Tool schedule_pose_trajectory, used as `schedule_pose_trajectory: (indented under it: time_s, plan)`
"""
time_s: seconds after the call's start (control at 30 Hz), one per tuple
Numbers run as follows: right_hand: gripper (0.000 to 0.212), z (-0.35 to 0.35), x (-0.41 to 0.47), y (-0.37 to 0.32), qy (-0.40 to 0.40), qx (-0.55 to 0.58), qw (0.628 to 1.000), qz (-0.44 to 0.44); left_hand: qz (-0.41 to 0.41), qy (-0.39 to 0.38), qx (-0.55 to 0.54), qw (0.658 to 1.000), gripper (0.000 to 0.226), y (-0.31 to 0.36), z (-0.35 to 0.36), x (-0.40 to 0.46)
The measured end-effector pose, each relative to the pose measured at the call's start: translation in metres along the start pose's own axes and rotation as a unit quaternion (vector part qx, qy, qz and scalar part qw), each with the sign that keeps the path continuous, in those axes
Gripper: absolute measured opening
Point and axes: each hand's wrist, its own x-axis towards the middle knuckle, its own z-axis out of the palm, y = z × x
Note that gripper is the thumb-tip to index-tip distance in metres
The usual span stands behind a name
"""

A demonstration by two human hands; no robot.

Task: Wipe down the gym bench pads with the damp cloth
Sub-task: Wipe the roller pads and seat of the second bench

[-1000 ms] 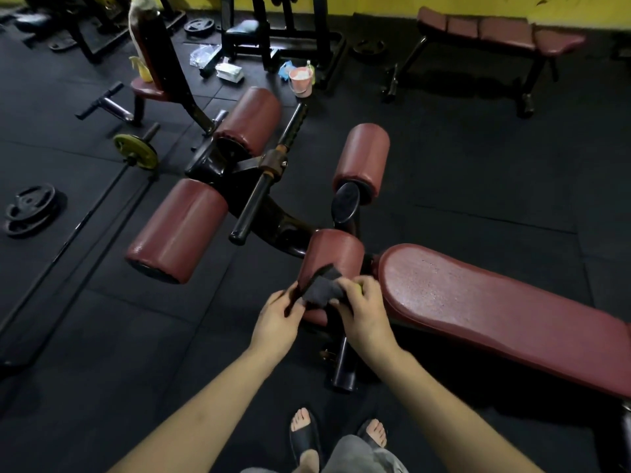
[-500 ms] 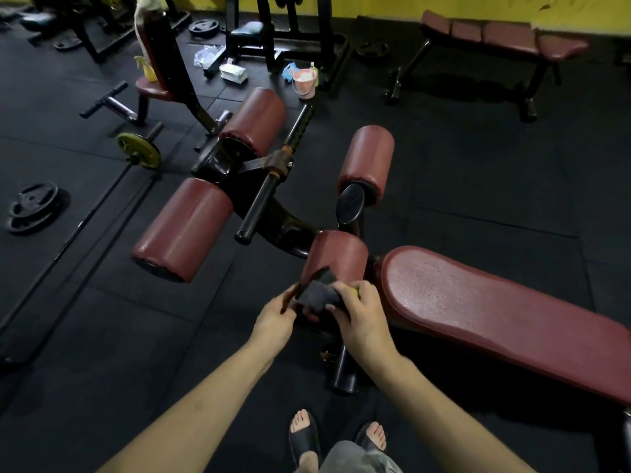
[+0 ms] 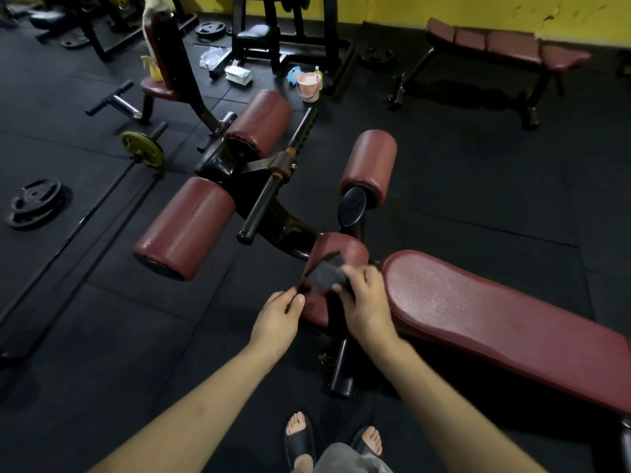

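Both hands are up at the near roller pad (image 3: 341,249), the dark red one right at the head end of the long bench pad (image 3: 478,312). The right hand (image 3: 367,302) has its fingers curled over a dark grey cloth (image 3: 326,273), holding it against the front face of that roller. The left hand (image 3: 276,317) sits just beside it, thumb and fingers pinched on what looks like the cloth's lower left corner, though that corner is dark and blurred, so the grip is hard to read for certain. The cloth lies bunched and folded, covering the lower part of the roller. Three more red rollers stand beyond: a big one (image 3: 186,227) out to the left, one (image 3: 259,122) further back, and one (image 3: 370,163) on the right side of the black frame (image 3: 273,220), with a black bar (image 3: 264,199) running between them. On the dark rubber floor (image 3: 478,186), a pink bucket (image 3: 309,85) stands toward the far edge near a white box (image 3: 239,75), a barbell with a yellow plate (image 3: 143,148) lies to the left, and black plates (image 3: 34,203) are stacked near the left edge. A second red bench (image 3: 505,46) stands by the yellow wall (image 3: 444,8). Down at the bottom, two feet in black sandals (image 3: 300,442).
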Motion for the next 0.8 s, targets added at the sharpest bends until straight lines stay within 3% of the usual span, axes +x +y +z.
schedule_pose_trajectory:
  time_s: [0.13,0.23,0.4,0.67,0.8]
  plan:
    - [0.035,-0.007,-0.046,-0.006,-0.027,0.019,0.999,-0.014,0.016,-0.025,-0.008,1.0,0.044,-0.007,0.002,-0.002]
    - [0.036,-0.004,0.006,0.01,-0.008,-0.003,1.0,-0.013,-0.005,-0.031,-0.012,0.999,0.042,-0.01,0.004,0.002]
    - [0.036,0.0,0.082,0.021,0.029,-0.027,0.997,0.07,-0.032,-0.042,-0.055,0.997,0.044,-0.016,0.003,0.007]
    - [0.037,-0.01,-0.036,-0.016,-0.052,-0.008,0.996,-0.067,-0.06,-0.042,-0.097,0.993,0.036,-0.021,0.002,0.01]
    - [0.033,-0.007,0.005,0.012,-0.042,-0.048,0.992,-0.105,-0.049,-0.041,-0.084,0.994,0.03,-0.023,0.002,0.011]
